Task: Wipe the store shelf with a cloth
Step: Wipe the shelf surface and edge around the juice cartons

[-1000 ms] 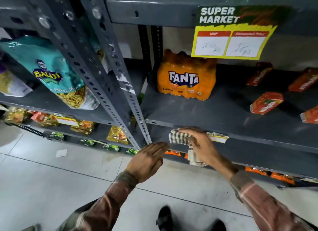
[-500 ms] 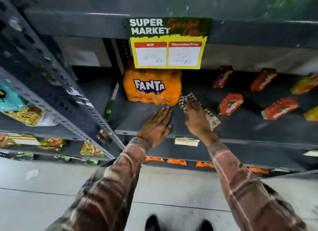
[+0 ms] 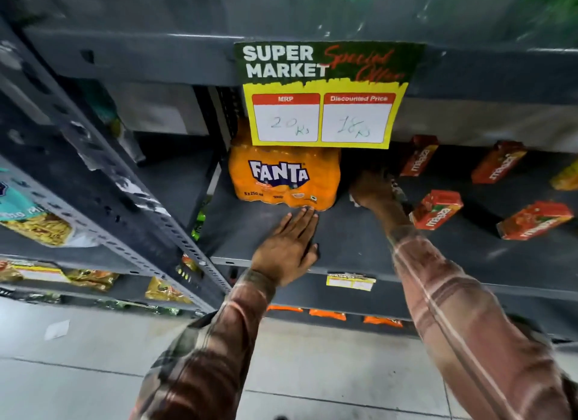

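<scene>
Broadly, the grey store shelf (image 3: pixel 359 247) spans the middle of the frame, with a yellow price sign (image 3: pixel 322 106) hanging from the shelf above at upper centre. An orange Fanta pack (image 3: pixel 283 178) stands at centre, and red juice cartons (image 3: pixel 436 208) are scattered toward the right edge. Left hand (image 3: pixel 286 247) lies flat on the shelf near its front edge, fingers spread out straight and holding nothing, fingertips just reaching the foot of the Fanta pack. Right hand (image 3: pixel 373 189) reaches deeper, right of the pack, pressed down over the cloth (image 3: pixel 395 188); only a striped scrap shows beside the knuckles, and how tightly the fingers close is blurred.
</scene>
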